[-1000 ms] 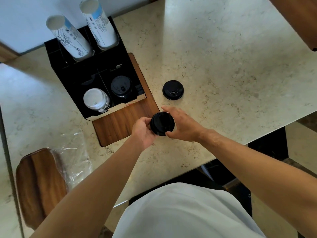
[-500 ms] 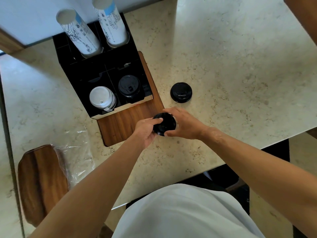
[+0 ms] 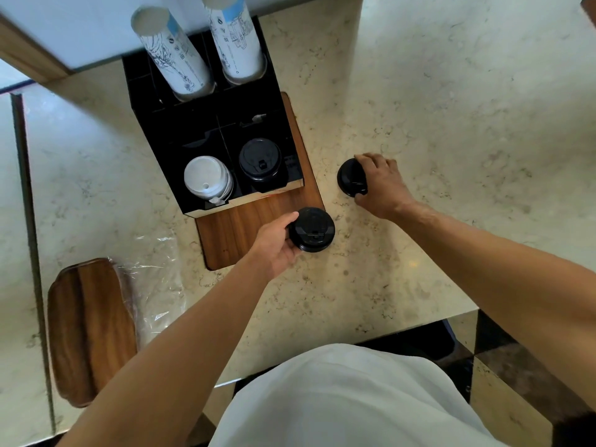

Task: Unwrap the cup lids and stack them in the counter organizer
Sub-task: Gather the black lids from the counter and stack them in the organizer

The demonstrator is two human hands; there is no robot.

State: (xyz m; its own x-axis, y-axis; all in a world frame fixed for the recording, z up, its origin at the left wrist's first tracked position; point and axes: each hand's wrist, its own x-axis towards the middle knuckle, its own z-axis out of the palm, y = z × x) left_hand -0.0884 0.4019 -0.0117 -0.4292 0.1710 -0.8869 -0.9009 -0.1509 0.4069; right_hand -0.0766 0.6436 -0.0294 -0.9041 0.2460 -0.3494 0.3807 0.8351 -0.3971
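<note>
My left hand grips a black cup lid by its left rim, just above the counter in front of the organizer. To the right, my right hand curls its fingers over a second black lid lying on the counter. The black counter organizer holds a stack of white lids in its front left slot and a stack of black lids in its front right slot.
Two tall stacks of printed paper cups stand in the organizer's back slots. A wooden board lies under the organizer. Crumpled clear plastic wrap lies at the left beside a wooden chair back. The counter edge runs close below my arms.
Both hands held one black lid together; now my left hand keeps it alone. My right hand has moved up and right onto the second lid on the counter.
</note>
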